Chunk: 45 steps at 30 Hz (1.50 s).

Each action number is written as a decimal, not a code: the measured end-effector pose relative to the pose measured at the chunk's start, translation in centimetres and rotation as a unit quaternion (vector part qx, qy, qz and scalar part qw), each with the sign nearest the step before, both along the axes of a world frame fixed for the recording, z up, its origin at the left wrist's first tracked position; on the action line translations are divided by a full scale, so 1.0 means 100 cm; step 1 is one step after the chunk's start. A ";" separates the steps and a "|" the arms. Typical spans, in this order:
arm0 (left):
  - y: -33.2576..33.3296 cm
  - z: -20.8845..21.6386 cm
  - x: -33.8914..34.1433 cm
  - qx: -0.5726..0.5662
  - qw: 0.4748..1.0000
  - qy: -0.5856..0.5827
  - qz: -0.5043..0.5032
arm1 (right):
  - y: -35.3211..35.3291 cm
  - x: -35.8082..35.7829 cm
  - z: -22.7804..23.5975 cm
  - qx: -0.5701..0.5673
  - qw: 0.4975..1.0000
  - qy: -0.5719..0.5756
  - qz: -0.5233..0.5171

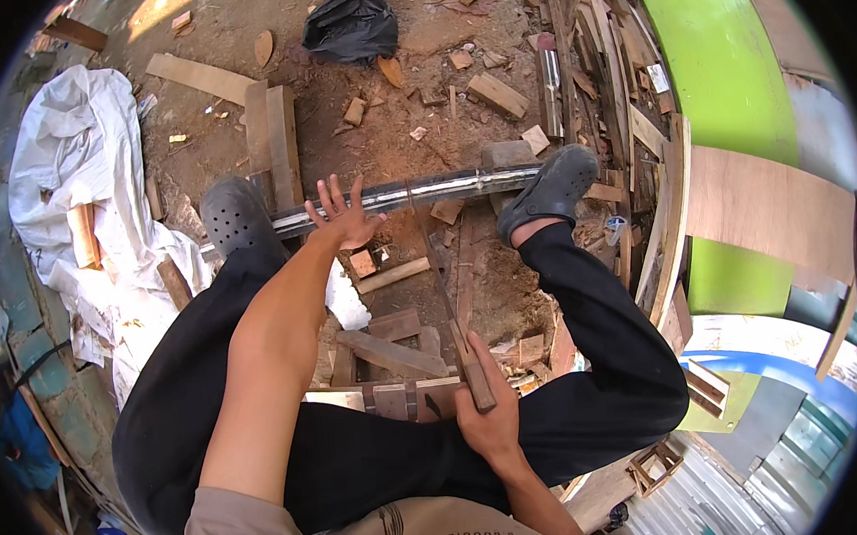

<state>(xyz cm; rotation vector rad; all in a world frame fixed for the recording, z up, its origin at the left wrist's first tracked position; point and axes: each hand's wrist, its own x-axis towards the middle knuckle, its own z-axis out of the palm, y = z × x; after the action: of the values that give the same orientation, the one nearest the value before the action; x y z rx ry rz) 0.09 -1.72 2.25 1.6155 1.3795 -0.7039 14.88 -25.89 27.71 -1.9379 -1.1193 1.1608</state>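
A long narrow board, dark with a pale shiny stripe, lies crosswise under my two grey clogs. My left hand lies palm down on it, fingers spread, between the clogs. In my right hand, low in front of my lap, is the wooden handle of a handsaw. Its rusty blade is seen nearly edge-on and reaches away to the board, crossing it to the right of my left hand. The teeth cannot be made out.
Wood offcuts lie on the dirt between my legs. A black plastic bag is farther off, a white cloth sheet to the left. Stacked planks and a green panel line the right side.
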 end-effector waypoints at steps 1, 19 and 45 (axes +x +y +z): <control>-0.002 -0.001 0.002 0.000 1.000 0.005 -0.003 | 0.002 0.000 -0.002 0.001 1.000 0.008 -0.015; 0.006 -0.023 0.011 0.060 0.998 -0.015 0.010 | 0.100 0.008 -0.085 -0.080 0.992 0.067 -0.070; -0.003 -0.018 0.008 0.057 0.998 -0.033 0.018 | 0.124 0.005 -0.101 -0.040 0.997 0.027 -0.052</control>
<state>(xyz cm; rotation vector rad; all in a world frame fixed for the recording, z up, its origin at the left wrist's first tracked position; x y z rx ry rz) 0.93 -2.07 0.45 1.6824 1.4186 -0.5541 15.35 -13.50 17.65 -1.9891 -0.9446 1.2102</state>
